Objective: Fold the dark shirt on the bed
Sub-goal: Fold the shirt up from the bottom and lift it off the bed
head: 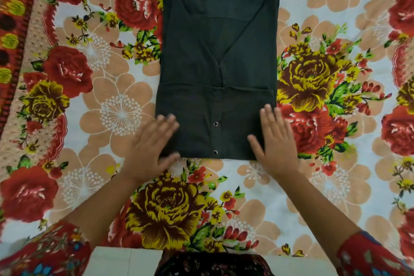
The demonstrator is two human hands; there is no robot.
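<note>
The dark shirt [215, 56] lies flat on the flowered bed sheet [89, 105], its sides folded in to a tall rectangle with the collar at the far end. Its near third is folded up, showing a placket with two snap buttons. My left hand [150, 145] rests flat at the near left corner of the shirt, fingers spread and blurred. On the near right corner lies my right hand [276, 139], palm down, fingers apart. Neither hand grips the cloth.
The sheet with large red, yellow and peach flowers covers the whole bed. A red patterned border [15, 29] runs along the far left. A pale bed edge [125, 260] shows at the bottom, near my patterned sleeves.
</note>
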